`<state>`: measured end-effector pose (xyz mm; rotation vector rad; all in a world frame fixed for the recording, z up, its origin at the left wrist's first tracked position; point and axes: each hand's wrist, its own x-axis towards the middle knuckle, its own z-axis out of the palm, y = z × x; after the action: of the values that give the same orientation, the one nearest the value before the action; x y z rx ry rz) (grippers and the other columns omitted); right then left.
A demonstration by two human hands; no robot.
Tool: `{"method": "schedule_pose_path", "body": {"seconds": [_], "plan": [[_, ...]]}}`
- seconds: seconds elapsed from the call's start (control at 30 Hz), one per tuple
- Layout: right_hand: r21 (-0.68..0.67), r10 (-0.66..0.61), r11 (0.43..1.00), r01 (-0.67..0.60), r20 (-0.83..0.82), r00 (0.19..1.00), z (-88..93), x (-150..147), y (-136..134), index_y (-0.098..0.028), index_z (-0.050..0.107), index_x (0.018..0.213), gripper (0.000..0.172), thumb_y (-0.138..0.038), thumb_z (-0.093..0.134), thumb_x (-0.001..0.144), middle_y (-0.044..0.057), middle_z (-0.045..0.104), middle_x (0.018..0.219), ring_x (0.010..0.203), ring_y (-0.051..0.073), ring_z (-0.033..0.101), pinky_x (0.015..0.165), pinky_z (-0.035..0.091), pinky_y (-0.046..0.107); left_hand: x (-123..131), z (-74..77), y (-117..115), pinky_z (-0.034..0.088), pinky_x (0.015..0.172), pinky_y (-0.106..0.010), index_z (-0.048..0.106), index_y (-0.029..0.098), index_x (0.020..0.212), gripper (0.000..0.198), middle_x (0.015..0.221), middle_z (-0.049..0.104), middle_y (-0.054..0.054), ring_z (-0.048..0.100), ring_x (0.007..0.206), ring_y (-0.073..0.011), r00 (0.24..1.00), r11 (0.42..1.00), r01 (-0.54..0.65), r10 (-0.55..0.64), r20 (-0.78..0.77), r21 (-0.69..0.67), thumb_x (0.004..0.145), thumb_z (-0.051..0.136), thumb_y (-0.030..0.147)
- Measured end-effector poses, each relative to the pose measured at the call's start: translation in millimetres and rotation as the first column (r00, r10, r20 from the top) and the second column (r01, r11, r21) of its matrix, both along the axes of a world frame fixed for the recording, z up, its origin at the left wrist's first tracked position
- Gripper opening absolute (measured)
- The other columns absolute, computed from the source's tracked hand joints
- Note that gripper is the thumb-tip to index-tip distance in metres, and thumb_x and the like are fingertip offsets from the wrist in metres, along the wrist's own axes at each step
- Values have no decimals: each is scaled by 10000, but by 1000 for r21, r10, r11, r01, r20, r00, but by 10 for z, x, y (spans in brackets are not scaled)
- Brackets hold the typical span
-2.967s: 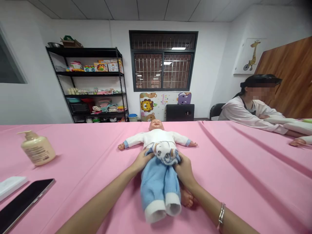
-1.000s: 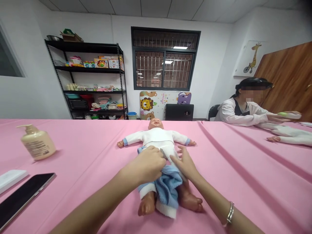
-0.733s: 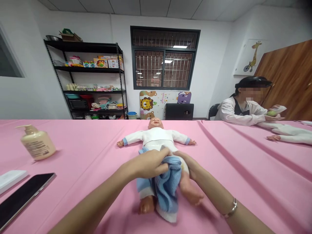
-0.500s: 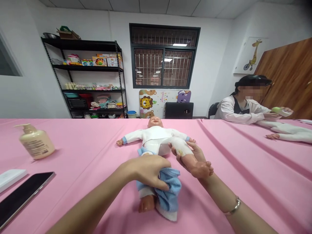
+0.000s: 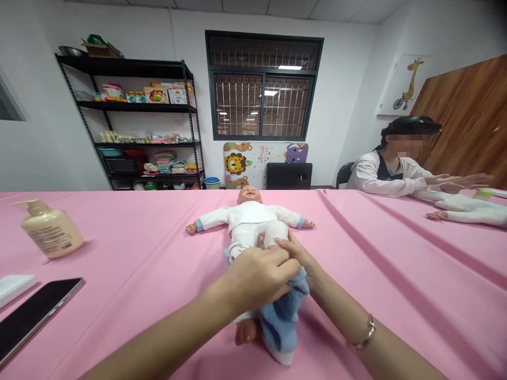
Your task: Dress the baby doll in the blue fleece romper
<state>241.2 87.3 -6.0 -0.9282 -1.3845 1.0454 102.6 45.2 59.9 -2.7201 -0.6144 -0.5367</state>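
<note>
A baby doll (image 5: 253,213) in a white top with blue cuffs lies on its back, its head away from me. My left hand (image 5: 259,275) is closed on the waist or leg opening of blue fleecy trousers (image 5: 280,330); which opening is hidden. The trousers are around one leg, whose bare foot (image 5: 247,331) sticks out below. My right hand (image 5: 300,254) holds the doll's other leg, bent with its white knee (image 5: 276,231) raised. That leg's foot is hidden behind my left hand and the blue cloth.
A pink cloth (image 5: 130,232) covers the table. To the left are a pump bottle (image 5: 51,232), a phone (image 5: 37,314) and a white box-like object (image 5: 16,287). On the right a person (image 5: 390,169) sits beside another doll (image 5: 471,208). Shelves (image 5: 134,107) stand behind.
My left hand has moved up and right with the blue trousers, to the raised leg. The leg is more bent and its foot is now covered. The other person's hands have let go of a green-and-white object.
</note>
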Motion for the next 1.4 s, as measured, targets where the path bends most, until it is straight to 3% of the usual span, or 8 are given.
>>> {"method": "schedule_pose_path", "body": {"seconds": [0.17, 0.3, 0.5, 0.73, 0.87, 1.0, 1.17, 1.4], "plan": [[-196, 172, 945, -263, -387, 906, -66, 13, 9, -290, 89, 1383, 839, -252, 612, 729, 39, 583, 1088, 964, 185, 589, 846, 491, 307, -28, -58, 133, 371, 525, -256, 558, 228, 860, 111, 826, 619, 13, 580, 714, -176, 961, 932, -208, 252, 118, -298, 765, 564, 286], [-262, 246, 885, -385, -438, 865, -41, -22, -22, -230, 364, 1294, 538, -454, 490, 821, 63, 587, 1086, 960, 184, 585, 858, 475, 305, -91, -164, 324, 387, 603, -267, 546, 228, 851, 73, 854, 620, 15, 575, 776, -188, 927, 880, -261, 343, 150, -397, 785, 536, 259], [-249, 404, 841, -480, -302, 863, -97, 97, 27, -177, 521, 1130, 495, -486, 595, 750, 89, 591, 1075, 1010, 209, 562, 903, 451, 347, -25, -324, 666, 402, 653, -282, 511, 219, 924, 120, 936, 589, -24, 560, 840, -211, 883, 866, -348, 431, 184, -358, 809, 497, 253], [-229, 579, 751, -619, -220, 785, -170, 349, 88, -233, 363, 1287, 904, -222, 801, 496, 62, 577, 1060, 897, 185, 577, 779, 490, 294, 10, -400, 1048, 408, 723, -324, 534, 188, 895, 142, 943, 574, -74, 556, 865, -243, 821, 798, -425, 539, 188, -428, 802, 445, 249], [-193, 512, 828, -526, -119, 850, -214, 327, 169, -232, 366, 1275, 854, -172, 767, 524, 50, 584, 1052, 934, 190, 561, 798, 475, 310, -47, -417, 1040, 410, 737, -317, 559, 208, 944, 221, 970, 612, -58, 560, 877, -235, 857, 819, -335, 471, 212, -465, 847, 376, 284], [-77, 188, 979, -189, -15, 982, -292, 242, 266, -180, 546, 1052, 481, -208, 696, 595, 43, 611, 974, 880, 189, 566, 772, 462, 301, -56, -424, 1054, 419, 773, -295, 585, 223, 975, 277, 1002, 630, -36, 568, 890, -216, 892, 802, -229, 400, 211, -552, 859, 341, 287], [82, -87, 993, 82, 71, 994, -424, 163, 360, -152, 610, 882, 261, -257, 617, 643, 33, 620, 864, 827, 183, 536, 728, 435, 281, -30, -487, 1120, 409, 836, -287, 592, 202, 964, 255, 999, 631, -38, 567, 908, -206, 920, 826, -127, 305, 246, -549, 835, 377, 249], [-122, 54, 991, -54, -4, 999, -426, 142, 389, -138, 631, 801, 255, -294, 622, 600, 33, 638, 827, 783, 190, 539, 740, 433, 311, 32, -611, 1192, 431, 683, -297, 558, 194, 1007, 213, 932, 639, -62, 596, 830, -234, 932, 889, -296, 348, 97, -348, 854, 411, 209]]}}
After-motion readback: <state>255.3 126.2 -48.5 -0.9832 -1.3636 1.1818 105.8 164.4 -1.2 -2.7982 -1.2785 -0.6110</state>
